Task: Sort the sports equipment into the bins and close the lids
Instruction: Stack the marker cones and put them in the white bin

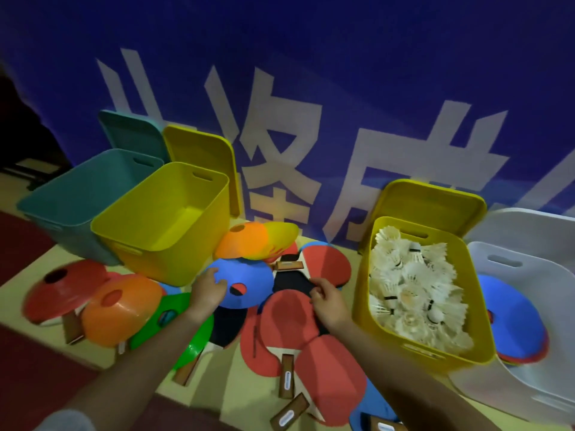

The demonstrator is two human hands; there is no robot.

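head view: the left hand (208, 287) grips the edge of a blue cone disc (245, 283) beside the empty yellow bin (161, 213). the right hand (326, 301) pinches a black paddle (294, 283) in the pile of red paddles (289, 318); shuttlecocks (410, 284) fill the right yellow bin (362, 293), lids off.

floor (245, 387) yellow-green, carrying | bins (161, 219) standing open | cones (121, 309) and paddles (289, 318) lying scattered
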